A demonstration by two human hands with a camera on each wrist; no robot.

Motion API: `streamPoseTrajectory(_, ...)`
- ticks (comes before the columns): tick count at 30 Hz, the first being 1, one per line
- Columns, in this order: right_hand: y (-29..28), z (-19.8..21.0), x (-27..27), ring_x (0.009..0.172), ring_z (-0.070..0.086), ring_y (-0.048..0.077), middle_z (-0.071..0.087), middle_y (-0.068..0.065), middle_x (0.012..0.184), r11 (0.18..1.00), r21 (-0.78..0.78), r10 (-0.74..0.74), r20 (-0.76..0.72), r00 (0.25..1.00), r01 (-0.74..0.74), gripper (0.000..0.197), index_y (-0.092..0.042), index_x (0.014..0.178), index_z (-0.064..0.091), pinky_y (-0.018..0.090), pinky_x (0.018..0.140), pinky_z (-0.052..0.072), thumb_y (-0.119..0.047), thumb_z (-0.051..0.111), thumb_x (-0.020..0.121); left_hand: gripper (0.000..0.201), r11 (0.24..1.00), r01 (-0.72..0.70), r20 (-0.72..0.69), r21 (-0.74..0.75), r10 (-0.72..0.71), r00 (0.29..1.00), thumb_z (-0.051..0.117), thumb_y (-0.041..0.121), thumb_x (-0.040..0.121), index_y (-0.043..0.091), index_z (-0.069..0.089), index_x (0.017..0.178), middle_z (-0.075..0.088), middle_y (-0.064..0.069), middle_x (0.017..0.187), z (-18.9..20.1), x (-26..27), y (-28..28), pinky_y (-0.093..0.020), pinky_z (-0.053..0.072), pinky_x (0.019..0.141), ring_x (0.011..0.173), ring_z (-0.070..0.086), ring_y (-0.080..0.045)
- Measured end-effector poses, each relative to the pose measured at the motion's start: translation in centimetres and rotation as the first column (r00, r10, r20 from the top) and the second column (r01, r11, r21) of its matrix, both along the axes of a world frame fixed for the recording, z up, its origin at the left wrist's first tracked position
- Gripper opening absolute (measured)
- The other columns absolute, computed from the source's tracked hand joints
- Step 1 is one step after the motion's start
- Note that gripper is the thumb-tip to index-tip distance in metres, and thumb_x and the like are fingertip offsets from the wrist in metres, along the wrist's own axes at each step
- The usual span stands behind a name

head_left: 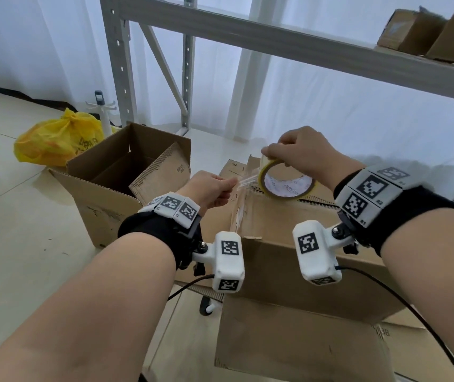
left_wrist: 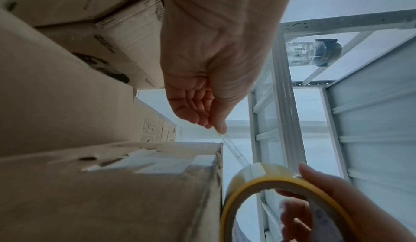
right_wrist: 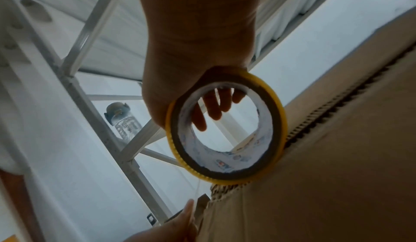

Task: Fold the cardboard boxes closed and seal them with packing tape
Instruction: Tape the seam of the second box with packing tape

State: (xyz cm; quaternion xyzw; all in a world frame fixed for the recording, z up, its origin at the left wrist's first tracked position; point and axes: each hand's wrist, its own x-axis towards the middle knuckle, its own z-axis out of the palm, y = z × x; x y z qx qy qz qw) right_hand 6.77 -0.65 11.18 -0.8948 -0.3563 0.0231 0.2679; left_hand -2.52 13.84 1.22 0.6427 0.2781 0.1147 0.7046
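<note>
Above the closed cardboard box (head_left: 289, 238), the right hand (head_left: 303, 153) gripped the tape roll (head_left: 286, 183) while the left hand (head_left: 209, 188) pinched its free end (head_left: 243, 181), best kept taut and untwisted.

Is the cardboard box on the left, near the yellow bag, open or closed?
Open. The left box has its flaps standing up and its dark inside shows in the head view. No tape across its top is visible.

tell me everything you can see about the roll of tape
The tape roll is a clear tape ring with yellowish edges and a printed white cardboard core. It stands on edge at the cardboard box's top. The right hand grips its upper rim; the left hand pinches a short clear strip pulled from it.
</note>
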Motion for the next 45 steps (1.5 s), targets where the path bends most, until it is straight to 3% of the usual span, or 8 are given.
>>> streamPoseTrajectory(3,-0.5,-0.2,-0.3,0.061,0.047,0.014,0.053,0.002,0.063,0.997,0.075,-0.013,-0.026,1.0,0.015,0.032,-0.006,0.071,0.065,0.026,0.058,0.036,-0.037,0.067,0.081,0.019,1.0,0.017,-0.008,0.006,-0.017,1.0,0.068,0.019,0.086,0.004,0.061,0.076,0.059,-0.006,0.068,0.1,-0.3,0.1,-0.019,0.048,0.051,0.057,0.054,-0.012)
streamPoseTrajectory(11,2.7,0.6,-1.5,0.064,0.052,0.02,0.054,0.002,0.065,0.963,-0.265,-0.001,0.206,0.979,0.057,0.023,-0.009,0.069,0.06,0.025,0.054,0.038,-0.031,0.061,0.077,0.023,0.995,-0.009,-0.074,0.095,0.016,0.997,0.068,0.021,0.087,0.003,0.061,0.075,0.057,-0.007,0.066,-0.1,-0.6,-0.2,-0.02,0.049,0.05,0.056,0.053,-0.013)
streamPoseTrajectory(15,3.5,0.7,-1.5,0.059,0.048,0.018,0.05,0.0,0.062,0.94,-0.327,-0.023,0.229,0.973,0.099,0.023,-0.012,0.063,0.052,0.023,0.05,0.032,-0.029,0.061,0.076,0.024,0.984,0.0,-0.132,0.18,0.025,0.991,0.065,0.025,0.089,0.001,0.064,0.087,0.059,-0.005,0.07,-0.2,-0.1,-0.8,-0.017,0.049,0.049,0.058,0.054,-0.012)
streamPoseTrajectory(21,3.6,0.9,-1.0,0.056,0.046,0.016,0.049,0.0,0.062,0.925,-0.367,-0.015,0.223,0.975,0.098,0.024,-0.013,0.063,0.051,0.024,0.051,0.033,-0.03,0.062,0.076,0.025,0.97,0.059,-0.162,0.235,-0.021,0.987,0.064,0.028,0.089,0.008,0.059,0.075,0.059,-0.004,0.071,-0.5,0.5,-1.3,-0.019,0.049,0.056,0.061,0.055,-0.012)
streamPoseTrajectory(28,3.0,0.6,-0.3,0.064,0.052,0.018,0.054,0.001,0.065,0.933,-0.35,-0.012,0.2,0.98,0.083,0.023,-0.012,0.069,0.059,0.025,0.055,0.038,-0.034,0.063,0.075,0.026,0.954,0.101,-0.143,0.282,-0.063,0.988,0.064,0.031,0.088,0.009,0.06,0.076,0.06,-0.005,0.075,-0.9,0.9,-1.9,-0.028,0.055,0.075,0.065,0.057,-0.013)
streamPoseTrajectory(36,1.8,0.3,-0.4,0.08,0.057,0.021,0.061,0.004,0.084,0.973,-0.228,0.024,0.194,0.981,0.022,0.031,-0.007,0.091,0.063,0.028,0.06,0.041,-0.037,0.057,0.083,0.037,0.911,0.211,-0.263,0.355,-0.119,0.957,0.063,0.047,0.085,0.011,0.055,0.083,0.064,-0.008,0.091,-1.1,0.5,-1.4,-0.029,0.054,0.074,0.075,0.058,-0.016)
streamPoseTrajectory(41,1.1,0.0,-0.5,0.078,0.053,0.018,0.053,-0.004,0.077,0.991,-0.132,0.023,0.191,0.981,0.003,0.021,-0.013,0.086,0.055,0.026,0.056,0.036,-0.033,0.058,0.081,0.025,0.849,0.13,-0.093,0.513,-0.095,0.991,0.074,0.029,0.081,0.01,0.059,0.088,0.06,-0.002,0.08,0.7,0.7,-1.0,-0.019,0.045,0.06,0.067,0.053,-0.011)
streamPoseTrajectory(45,1.1,-0.2,-0.6,0.078,0.052,0.018,0.052,-0.006,0.074,0.991,-0.134,0.026,0.208,0.978,0.002,0.02,-0.015,0.084,0.054,0.025,0.055,0.033,-0.035,0.058,0.081,0.019,0.825,0.167,-0.127,0.541,-0.116,0.985,0.072,0.024,0.083,0.009,0.061,0.087,0.061,-0.003,0.078,0.9,0.7,-1.4,-0.019,0.045,0.057,0.064,0.052,-0.01)
